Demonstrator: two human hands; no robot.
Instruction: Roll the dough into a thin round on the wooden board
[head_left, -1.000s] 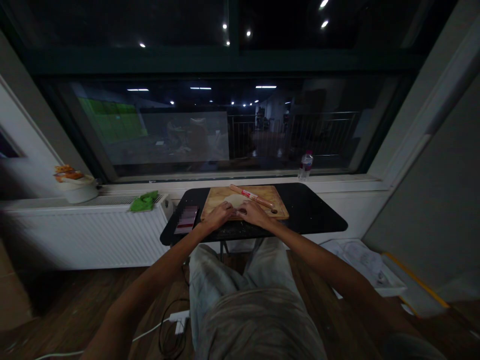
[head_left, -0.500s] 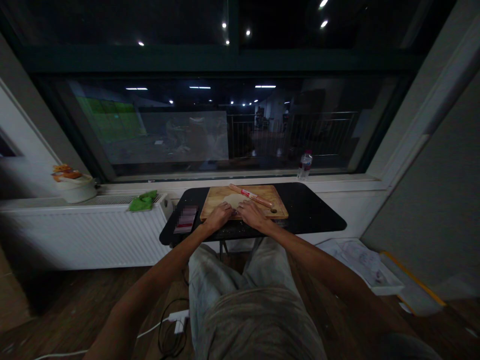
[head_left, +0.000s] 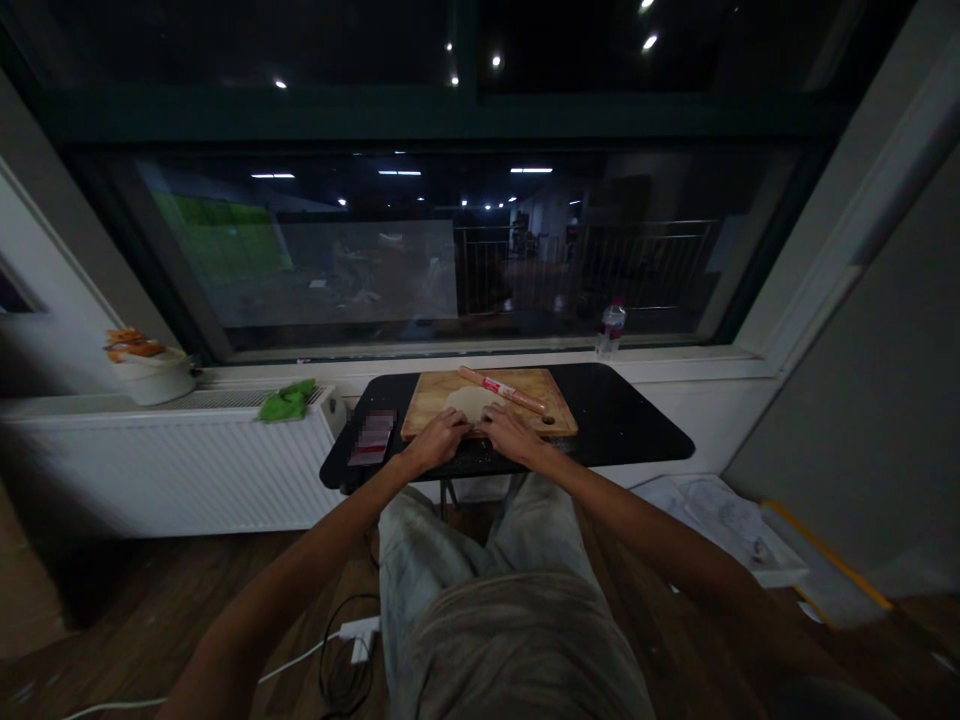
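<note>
A flat pale sheet of dough [head_left: 470,401] lies on a wooden cutting board [head_left: 427,390]. My left hand [head_left: 445,436] is at the near left edge of the dough, fingers curled and closed on it. Close beside it, my right hand [head_left: 507,432] grips the near right edge in the same way. The fingertips are small and dim, and they partly hide the dough's near edge. A wooden rolling pin [head_left: 517,397] with a red and white label rests slantwise across the board, behind and to the right of my hands.
The board sits on a small black table [head_left: 630,425], with a blurred-out flat item [head_left: 372,437] at its left. A water bottle [head_left: 610,330] stands on the windowsill. On the radiator [head_left: 225,470] are a green cloth [head_left: 286,400] and a white bowl [head_left: 156,380]. A power strip [head_left: 360,632] lies on the floor.
My hands have shifted very slightly apart along the dough's near edge. Rolling pin and board stay where they were.
</note>
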